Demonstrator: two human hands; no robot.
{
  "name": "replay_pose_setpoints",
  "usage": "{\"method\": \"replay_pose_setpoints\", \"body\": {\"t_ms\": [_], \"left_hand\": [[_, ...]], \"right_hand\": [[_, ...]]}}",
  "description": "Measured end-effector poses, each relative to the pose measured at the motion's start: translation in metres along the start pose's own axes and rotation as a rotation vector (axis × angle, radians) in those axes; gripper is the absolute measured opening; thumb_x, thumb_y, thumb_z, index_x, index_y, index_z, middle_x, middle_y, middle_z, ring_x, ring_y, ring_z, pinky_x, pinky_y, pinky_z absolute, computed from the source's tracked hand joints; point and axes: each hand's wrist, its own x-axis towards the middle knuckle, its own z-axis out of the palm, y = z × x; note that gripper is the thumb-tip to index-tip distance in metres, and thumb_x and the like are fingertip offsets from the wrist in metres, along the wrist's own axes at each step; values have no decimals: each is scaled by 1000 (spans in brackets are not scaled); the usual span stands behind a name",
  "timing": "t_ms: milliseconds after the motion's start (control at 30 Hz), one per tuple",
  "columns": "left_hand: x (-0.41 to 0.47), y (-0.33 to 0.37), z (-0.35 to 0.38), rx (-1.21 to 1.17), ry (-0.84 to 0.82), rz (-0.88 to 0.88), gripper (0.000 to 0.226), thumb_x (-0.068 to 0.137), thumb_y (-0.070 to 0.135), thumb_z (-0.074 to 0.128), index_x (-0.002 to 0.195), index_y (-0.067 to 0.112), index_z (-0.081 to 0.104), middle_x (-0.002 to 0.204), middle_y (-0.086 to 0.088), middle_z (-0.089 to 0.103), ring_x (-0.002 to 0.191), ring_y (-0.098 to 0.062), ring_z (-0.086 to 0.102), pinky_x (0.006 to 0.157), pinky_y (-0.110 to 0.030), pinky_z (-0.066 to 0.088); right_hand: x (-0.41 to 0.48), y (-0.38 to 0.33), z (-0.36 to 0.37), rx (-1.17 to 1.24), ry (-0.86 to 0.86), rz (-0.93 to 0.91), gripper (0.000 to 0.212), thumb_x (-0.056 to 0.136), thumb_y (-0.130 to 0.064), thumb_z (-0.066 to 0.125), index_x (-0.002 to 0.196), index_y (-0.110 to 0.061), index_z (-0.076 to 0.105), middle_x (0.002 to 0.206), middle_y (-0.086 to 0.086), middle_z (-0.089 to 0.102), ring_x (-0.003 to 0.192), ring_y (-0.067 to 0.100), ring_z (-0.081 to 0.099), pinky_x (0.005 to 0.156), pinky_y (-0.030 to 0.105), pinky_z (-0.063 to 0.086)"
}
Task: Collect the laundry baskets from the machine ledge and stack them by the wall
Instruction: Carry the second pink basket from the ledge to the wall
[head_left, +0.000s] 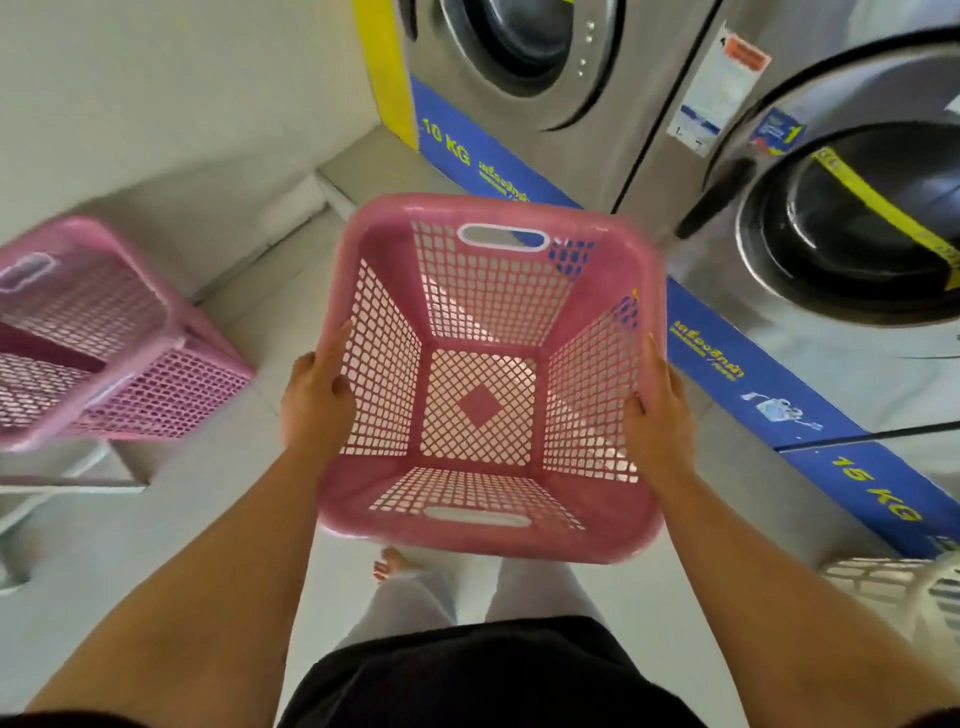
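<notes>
I hold an empty pink mesh laundry basket (483, 374) upright in front of me, above the floor. My left hand (314, 400) grips its left rim and my right hand (657, 410) grips its right rim. Another pink basket (98, 332) sits to the left by the white wall, apparently nested with a second pink one under it. A white basket (898, 582) shows at the lower right edge, partly cut off.
Two steel front-loading washing machines (519, 78) (841, 234) with blue lower panels line the right side. A low tiled ledge (358, 176) runs along their base. A white wall (156, 78) stands at the left. Pale floor tiles (218, 519) lie under me.
</notes>
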Motion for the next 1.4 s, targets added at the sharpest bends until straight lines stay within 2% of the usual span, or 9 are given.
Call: {"method": "replay_pose_setpoints", "body": {"t_ms": [200,367,533,767,833,933,1067,1333,1400], "left_hand": [[0,-98,-76,-53,179,-68,61,85,-1,49,138,30,51,108,-18,62,70,-26,56,54,-31,45],[-5,-171,-138,-94,293,-253,62,85,6,47,135,43,48,121,-7,62,78,-19,58,57,-27,47],[-17,-225,-202,-159,437,-384,62,81,8,47,128,49,50,121,-3,62,81,-23,59,61,-30,43],[-31,-286,-278,-190,710,-518,59,82,21,47,128,58,45,123,2,62,99,-29,63,74,-36,48],[-32,-298,-290,-202,787,-543,61,81,19,45,128,59,43,125,2,61,100,-30,63,76,-36,49],[-27,-312,-301,-211,893,-556,62,82,17,44,130,57,43,126,3,59,101,-29,62,76,-40,50],[0,-340,-313,-238,1027,-519,62,82,14,45,131,51,46,126,4,59,104,-25,61,77,-37,51],[118,-422,-330,-182,904,-627,60,83,15,46,133,48,46,127,6,57,107,-22,57,78,-33,46],[151,-442,-332,-185,834,-675,60,84,15,47,132,51,45,127,7,57,106,-22,58,79,-33,46]], "right_hand": [[-7,-104,66,43,-49,-127,82,87,-3,51,153,-38,17,140,13,46,113,34,56,90,38,45],[-15,-195,118,76,-138,-300,83,87,-4,51,152,-43,17,145,8,45,122,30,53,100,47,46],[-24,-281,163,148,-175,-436,77,84,-3,53,151,-34,29,148,5,45,131,26,48,108,42,39],[-47,-396,216,187,-167,-626,77,86,-7,54,151,-38,27,147,1,46,125,20,51,96,32,43],[-49,-421,231,204,-152,-656,74,89,-9,53,151,-39,25,147,-1,45,118,13,53,88,22,42],[-50,-455,255,261,-130,-747,72,91,-7,53,151,-36,25,147,2,44,108,-6,42,69,-8,32],[-36,-500,294,290,-140,-795,73,91,-6,51,151,-38,23,147,-2,43,104,-19,29,61,-13,29],[25,-590,399,179,-257,-782,76,94,-10,51,151,-44,15,148,-4,42,90,-14,38,47,-2,31],[43,-607,426,132,-298,-776,76,95,-11,50,151,-46,13,149,-6,42,95,-9,45,55,1,29]]}}
